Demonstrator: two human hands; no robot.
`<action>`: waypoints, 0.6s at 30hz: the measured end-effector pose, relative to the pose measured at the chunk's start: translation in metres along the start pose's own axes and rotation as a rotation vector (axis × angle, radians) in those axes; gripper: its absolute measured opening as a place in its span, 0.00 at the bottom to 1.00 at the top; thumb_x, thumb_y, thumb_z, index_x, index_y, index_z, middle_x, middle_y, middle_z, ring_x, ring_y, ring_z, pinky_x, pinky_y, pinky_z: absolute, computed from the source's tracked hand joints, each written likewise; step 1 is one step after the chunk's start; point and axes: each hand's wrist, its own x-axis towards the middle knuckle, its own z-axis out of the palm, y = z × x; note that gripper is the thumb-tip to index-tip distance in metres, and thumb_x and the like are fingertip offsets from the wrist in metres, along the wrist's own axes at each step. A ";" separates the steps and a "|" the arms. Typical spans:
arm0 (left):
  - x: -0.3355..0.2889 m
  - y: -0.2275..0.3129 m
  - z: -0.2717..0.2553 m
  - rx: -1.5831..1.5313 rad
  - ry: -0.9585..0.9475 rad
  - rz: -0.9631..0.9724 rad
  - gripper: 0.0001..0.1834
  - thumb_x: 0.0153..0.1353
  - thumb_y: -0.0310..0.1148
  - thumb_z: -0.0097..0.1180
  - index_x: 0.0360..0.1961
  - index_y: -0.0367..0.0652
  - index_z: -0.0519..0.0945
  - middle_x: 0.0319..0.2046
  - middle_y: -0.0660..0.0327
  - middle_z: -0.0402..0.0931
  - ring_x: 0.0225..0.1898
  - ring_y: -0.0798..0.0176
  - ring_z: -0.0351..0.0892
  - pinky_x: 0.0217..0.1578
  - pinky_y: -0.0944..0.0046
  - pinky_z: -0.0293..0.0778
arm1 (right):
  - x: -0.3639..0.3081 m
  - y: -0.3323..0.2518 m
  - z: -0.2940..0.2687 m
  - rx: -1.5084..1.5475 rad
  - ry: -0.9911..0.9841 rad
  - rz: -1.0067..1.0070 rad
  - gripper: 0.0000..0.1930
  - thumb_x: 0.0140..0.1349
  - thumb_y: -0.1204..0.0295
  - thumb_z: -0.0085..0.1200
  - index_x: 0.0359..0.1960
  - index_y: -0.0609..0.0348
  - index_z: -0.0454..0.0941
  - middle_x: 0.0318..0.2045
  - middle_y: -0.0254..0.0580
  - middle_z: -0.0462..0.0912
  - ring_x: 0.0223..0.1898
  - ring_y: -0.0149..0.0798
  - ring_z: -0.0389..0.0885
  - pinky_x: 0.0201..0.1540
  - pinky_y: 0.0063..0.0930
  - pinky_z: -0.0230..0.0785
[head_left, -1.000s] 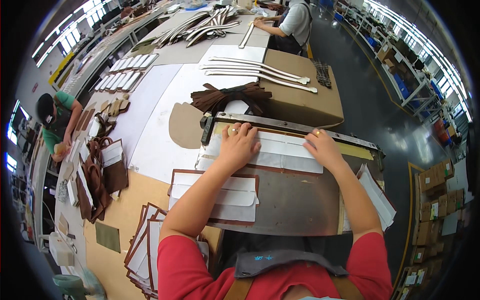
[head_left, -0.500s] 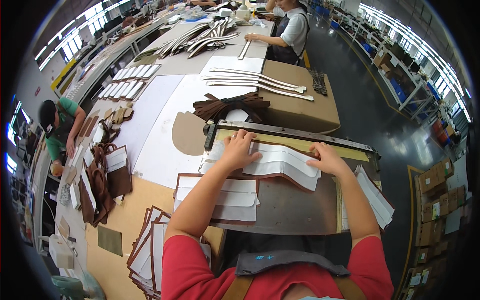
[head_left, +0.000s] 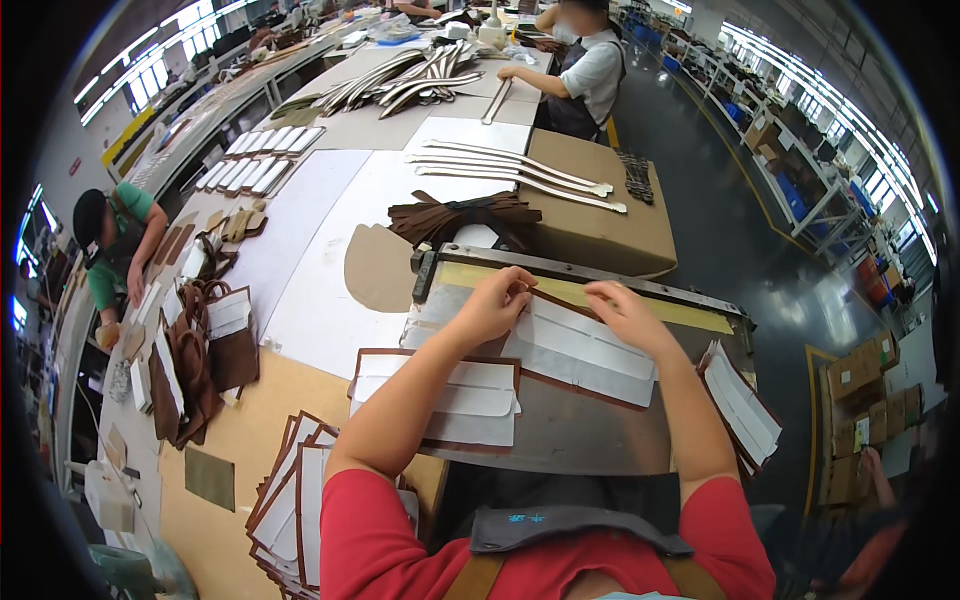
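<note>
A white-faced panel with brown leather edging [head_left: 582, 352] lies slanted on a grey metal worktop [head_left: 590, 430] before me. At its far brown edge my left hand [head_left: 497, 308] pinches with thumb and forefinger. A short way to the right, my right hand [head_left: 630, 316] has its fingers bent down and closed on the same edge. What the fingertips grip is small and partly hidden by the hands. Beside my left forearm a second brown-edged white panel [head_left: 470, 400] lies flat. More such panels [head_left: 742, 410] overhang the worktop's right end, beyond my right forearm.
A metal bar [head_left: 600, 268] and a yellow strip [head_left: 690, 314] run along the worktop's far side. Behind stand a cardboard box [head_left: 600, 235] and a bundle of brown strips [head_left: 425, 219]. Stacked panels [head_left: 283, 505] sit lower left. Co-workers [head_left: 592, 85] are at far right and left [head_left: 125, 235].
The panel was bent up in a ridge and now lies flatter, its near side further right. My hands have come closer together, and the left has gone from spread fingers to a pinch.
</note>
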 end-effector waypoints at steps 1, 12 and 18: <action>0.000 0.003 0.002 -0.005 -0.004 0.061 0.09 0.58 0.22 0.53 0.41 0.38 0.74 0.29 0.60 0.74 0.30 0.67 0.72 0.35 0.68 0.70 | 0.012 -0.007 0.012 0.090 -0.004 0.005 0.14 0.63 0.66 0.49 0.44 0.65 0.75 0.37 0.44 0.79 0.41 0.38 0.77 0.45 0.26 0.67; 0.001 0.016 0.004 -0.435 -0.008 -0.162 0.04 0.65 0.28 0.48 0.36 0.38 0.70 0.27 0.68 0.69 0.31 0.75 0.66 0.32 0.74 0.65 | 0.036 -0.031 0.053 -0.105 0.209 -0.360 0.08 0.59 0.71 0.52 0.29 0.65 0.75 0.26 0.48 0.77 0.29 0.47 0.75 0.33 0.34 0.67; 0.002 0.003 0.009 -0.334 0.083 -0.068 0.03 0.65 0.24 0.47 0.39 0.39 0.69 0.29 0.65 0.70 0.33 0.74 0.71 0.37 0.73 0.68 | 0.029 -0.031 0.053 0.101 0.146 -0.244 0.05 0.59 0.75 0.51 0.34 0.64 0.73 0.27 0.43 0.75 0.28 0.38 0.73 0.33 0.29 0.67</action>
